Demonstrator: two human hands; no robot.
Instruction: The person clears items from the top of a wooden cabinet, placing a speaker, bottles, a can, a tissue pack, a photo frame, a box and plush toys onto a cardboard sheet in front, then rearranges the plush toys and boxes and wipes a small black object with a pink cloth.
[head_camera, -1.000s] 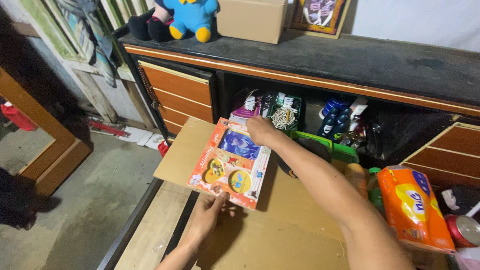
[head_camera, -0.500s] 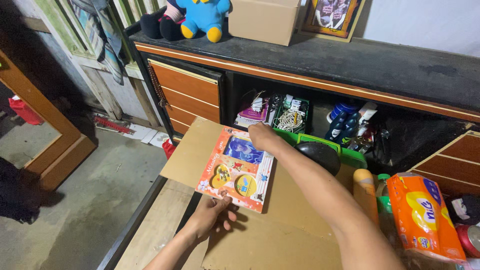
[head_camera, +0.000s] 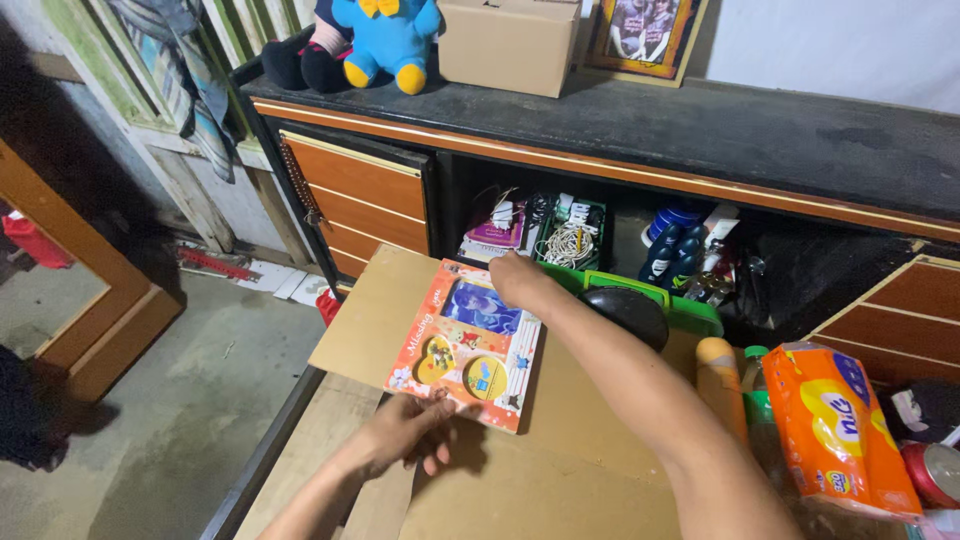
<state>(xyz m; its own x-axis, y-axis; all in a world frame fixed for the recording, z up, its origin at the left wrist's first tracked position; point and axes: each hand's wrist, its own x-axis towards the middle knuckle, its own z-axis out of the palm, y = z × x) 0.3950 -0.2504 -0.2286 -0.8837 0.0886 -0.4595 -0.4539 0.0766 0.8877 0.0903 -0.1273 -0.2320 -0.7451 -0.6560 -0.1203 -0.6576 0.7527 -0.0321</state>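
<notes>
An orange photo frame (head_camera: 462, 342) with a blue picture and round yellow cut-outs lies flat on a brown board (head_camera: 560, 470). My left hand (head_camera: 415, 432) grips its near edge from below. My right hand (head_camera: 515, 281) holds its far top corner, the arm stretching across the board. Both hands are on the photo frame.
A black cabinet (head_camera: 760, 130) with orange drawers (head_camera: 355, 195) stands ahead, its open shelf full of cables, bottles and a green tray (head_camera: 690, 310). A blue plush toy (head_camera: 385, 35), cardboard box (head_camera: 508, 42) and framed picture (head_camera: 645, 35) stand on top. An orange packet (head_camera: 838, 430) lies at the right.
The view has tilted down and shifted slightly. The photo frame and both hands sit a little lower over the board, still held the same way.
</notes>
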